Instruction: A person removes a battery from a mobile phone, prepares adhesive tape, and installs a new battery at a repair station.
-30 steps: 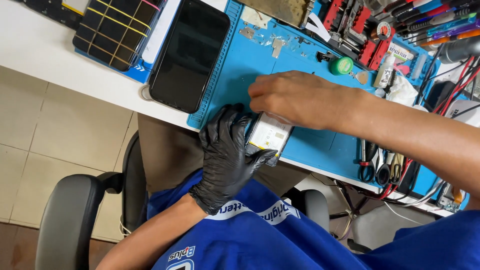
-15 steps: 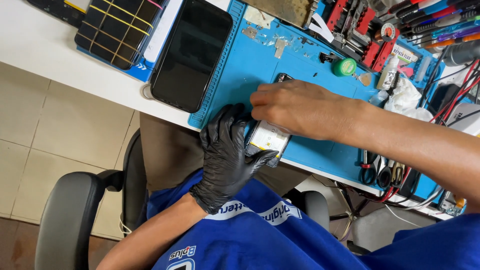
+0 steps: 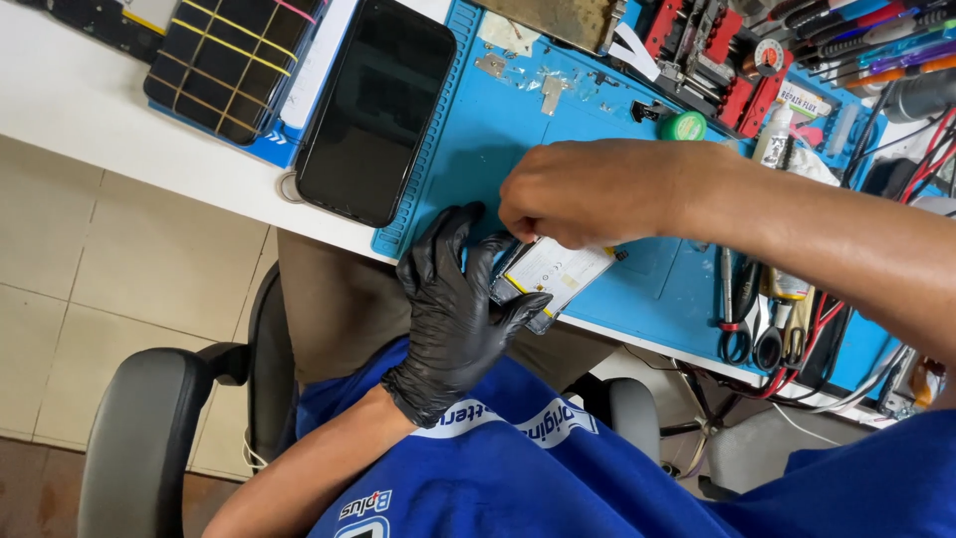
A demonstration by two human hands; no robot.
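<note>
My left hand [image 3: 453,304], in a black glove, grips an opened phone [image 3: 551,277] at the near edge of a blue work mat [image 3: 478,149]. A white and yellow battery shows inside the phone. My bare right hand [image 3: 597,191] reaches across from the right and rests over the phone's top end, fingers pinched against it. What the fingertips hold is hidden under the hand.
A black phone screen [image 3: 376,110] lies face up at the mat's left edge. A dark gridded panel [image 3: 224,60] sits further left on the white table [image 3: 90,110]. Scissors and tweezers [image 3: 762,319] lie at right; a green tape roll [image 3: 684,126] and red tool racks [image 3: 717,50] behind. Chair armrest [image 3: 139,438] at lower left.
My right hand has slid slightly toward the near edge and settled over the top of the phone. The left hand keeps its grip in the same spot.
</note>
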